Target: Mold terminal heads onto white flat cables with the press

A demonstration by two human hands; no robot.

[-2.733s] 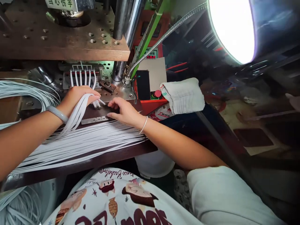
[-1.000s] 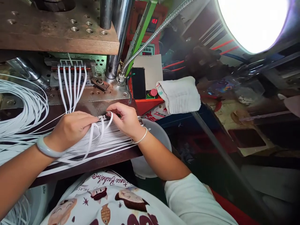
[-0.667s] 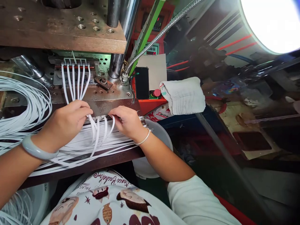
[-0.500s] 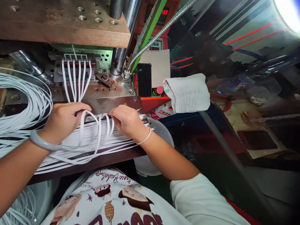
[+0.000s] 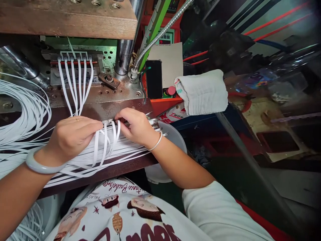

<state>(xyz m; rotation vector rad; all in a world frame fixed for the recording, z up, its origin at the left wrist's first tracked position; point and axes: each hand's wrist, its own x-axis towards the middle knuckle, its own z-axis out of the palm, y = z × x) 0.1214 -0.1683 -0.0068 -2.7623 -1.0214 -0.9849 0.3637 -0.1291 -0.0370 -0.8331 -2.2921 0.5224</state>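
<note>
Cables (image 5: 96,147), white and flat, looped up to a metal strip (image 5: 108,122) between both hands.
Left hand (image 5: 71,135) pinches one, thumb against forefinger; right hand (image 5: 135,126) curled at strip's other end, cannot tell whether clamped on a cable. Six more strands (image 5: 79,83) run from the metal fixture (image 5: 97,60) behind.

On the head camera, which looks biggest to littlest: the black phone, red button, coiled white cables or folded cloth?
1. Coiled white cables, though the picture's left edge cuts them off
2. Folded cloth
3. Black phone
4. Red button
</note>
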